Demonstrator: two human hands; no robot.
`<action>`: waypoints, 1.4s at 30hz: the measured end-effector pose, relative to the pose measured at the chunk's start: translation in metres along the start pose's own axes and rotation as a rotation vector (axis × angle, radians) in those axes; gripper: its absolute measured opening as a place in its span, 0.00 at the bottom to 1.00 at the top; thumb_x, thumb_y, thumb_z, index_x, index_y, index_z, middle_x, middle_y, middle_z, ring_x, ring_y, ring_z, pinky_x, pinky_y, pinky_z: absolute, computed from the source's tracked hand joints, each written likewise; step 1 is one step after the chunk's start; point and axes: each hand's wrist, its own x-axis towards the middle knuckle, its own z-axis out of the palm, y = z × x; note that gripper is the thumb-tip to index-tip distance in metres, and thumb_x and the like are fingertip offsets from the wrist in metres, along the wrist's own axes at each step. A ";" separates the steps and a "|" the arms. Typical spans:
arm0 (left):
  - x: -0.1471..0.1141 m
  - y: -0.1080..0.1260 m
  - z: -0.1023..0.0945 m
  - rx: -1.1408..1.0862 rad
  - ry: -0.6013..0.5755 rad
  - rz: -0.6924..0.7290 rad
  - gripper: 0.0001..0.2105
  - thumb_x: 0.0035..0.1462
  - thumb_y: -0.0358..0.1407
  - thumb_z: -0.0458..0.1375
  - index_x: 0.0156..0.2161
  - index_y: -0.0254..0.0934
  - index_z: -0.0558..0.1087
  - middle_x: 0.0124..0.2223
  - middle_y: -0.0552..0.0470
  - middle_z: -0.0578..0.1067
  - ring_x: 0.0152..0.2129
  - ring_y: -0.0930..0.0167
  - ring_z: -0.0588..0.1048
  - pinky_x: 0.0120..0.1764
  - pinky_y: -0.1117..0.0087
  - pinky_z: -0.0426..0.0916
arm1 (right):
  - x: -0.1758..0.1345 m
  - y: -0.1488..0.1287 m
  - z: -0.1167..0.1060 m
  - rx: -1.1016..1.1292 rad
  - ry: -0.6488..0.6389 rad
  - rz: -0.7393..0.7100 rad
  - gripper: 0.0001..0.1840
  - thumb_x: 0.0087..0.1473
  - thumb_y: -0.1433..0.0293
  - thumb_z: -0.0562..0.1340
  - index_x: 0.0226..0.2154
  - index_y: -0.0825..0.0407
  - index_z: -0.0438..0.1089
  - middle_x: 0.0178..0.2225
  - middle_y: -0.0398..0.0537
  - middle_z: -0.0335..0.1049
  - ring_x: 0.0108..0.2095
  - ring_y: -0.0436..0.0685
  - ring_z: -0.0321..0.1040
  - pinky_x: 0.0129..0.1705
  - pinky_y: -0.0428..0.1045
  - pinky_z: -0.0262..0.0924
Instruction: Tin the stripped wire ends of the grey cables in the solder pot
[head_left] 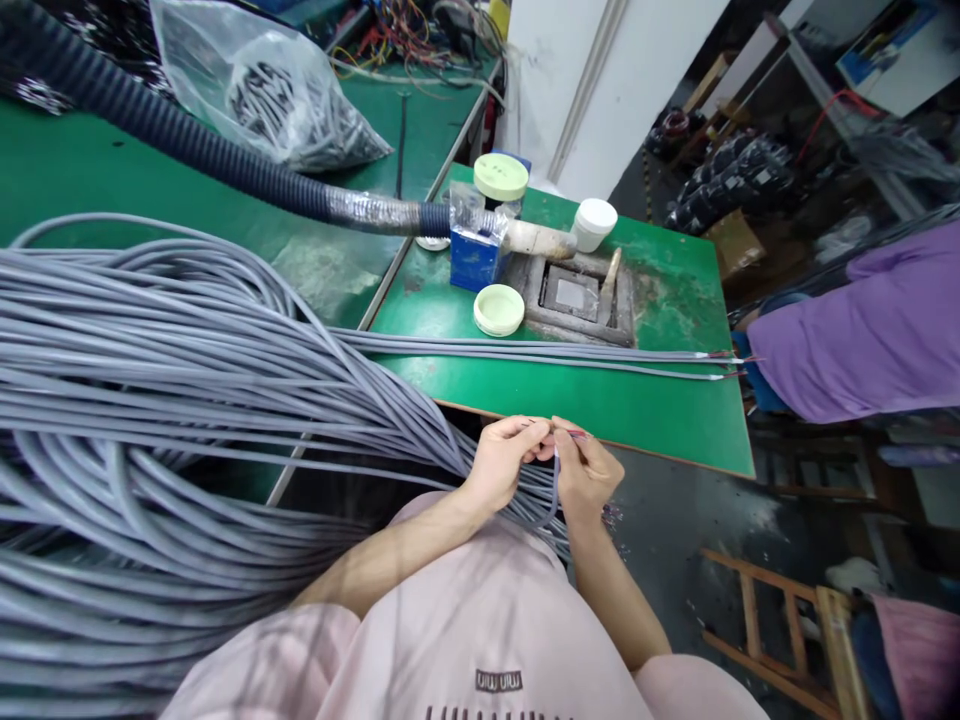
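Close in front of my body, both hands meet at the stripped end of a grey cable [556, 482]. My left hand [504, 455] pinches thin wires at that end between thumb and fingers. My right hand [589, 474] is closed on the same cable end, with thin reddish wires showing at its fingertips. The cable hangs down between the hands and curves away below. Fingers cover most of the wire tips. Beyond my hands, several grey cables [525, 350] lie across the green table [675, 420], their stripped ends toward the right edge.
A large bundle of grey cables [150, 350] fills the left. A ribbed hose [247, 180] ends over a square metal pot [574, 295]. Nearby stand a small open tub [499, 310], a white tub [595, 222] and a blue box [474, 258]. A person in purple [862, 320] is at the right.
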 end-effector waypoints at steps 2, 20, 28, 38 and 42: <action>0.000 -0.001 0.001 -0.046 -0.005 -0.028 0.15 0.36 0.43 0.71 0.22 0.32 0.74 0.20 0.54 0.71 0.16 0.80 0.64 0.20 0.77 0.56 | -0.002 0.003 -0.001 -0.033 -0.005 -0.063 0.09 0.53 0.66 0.62 0.36 0.48 0.76 0.27 0.45 0.77 0.25 0.55 0.72 0.32 0.52 0.68; 0.011 0.006 -0.015 -0.069 0.006 -0.043 0.17 0.41 0.47 0.68 0.27 0.32 0.76 0.18 0.58 0.65 0.15 0.82 0.59 0.20 0.77 0.53 | 0.010 0.000 0.005 -0.188 -0.273 -0.005 0.08 0.56 0.64 0.59 0.29 0.50 0.68 0.28 0.44 0.72 0.26 0.50 0.66 0.26 0.45 0.59; 0.012 0.010 -0.018 0.045 0.039 0.108 0.17 0.44 0.48 0.65 0.27 0.33 0.78 0.19 0.55 0.70 0.16 0.81 0.60 0.20 0.76 0.53 | 0.019 -0.010 0.006 -0.229 -0.378 -0.072 0.08 0.58 0.65 0.56 0.30 0.50 0.67 0.29 0.44 0.70 0.27 0.51 0.64 0.29 0.46 0.58; 0.034 0.063 -0.058 0.516 0.275 0.798 0.14 0.56 0.44 0.57 0.29 0.36 0.78 0.24 0.54 0.75 0.22 0.75 0.70 0.27 0.73 0.63 | 0.097 -0.045 0.006 -0.408 -0.429 -0.232 0.13 0.57 0.64 0.56 0.24 0.52 0.63 0.18 0.38 0.58 0.20 0.47 0.52 0.25 0.45 0.49; 0.040 0.055 -0.062 1.005 0.132 1.049 0.13 0.59 0.38 0.54 0.29 0.36 0.77 0.25 0.52 0.76 0.23 0.74 0.70 0.31 0.70 0.64 | 0.156 -0.053 0.038 -0.618 -0.534 -0.362 0.13 0.53 0.66 0.56 0.20 0.52 0.62 0.17 0.39 0.57 0.21 0.48 0.52 0.26 0.46 0.45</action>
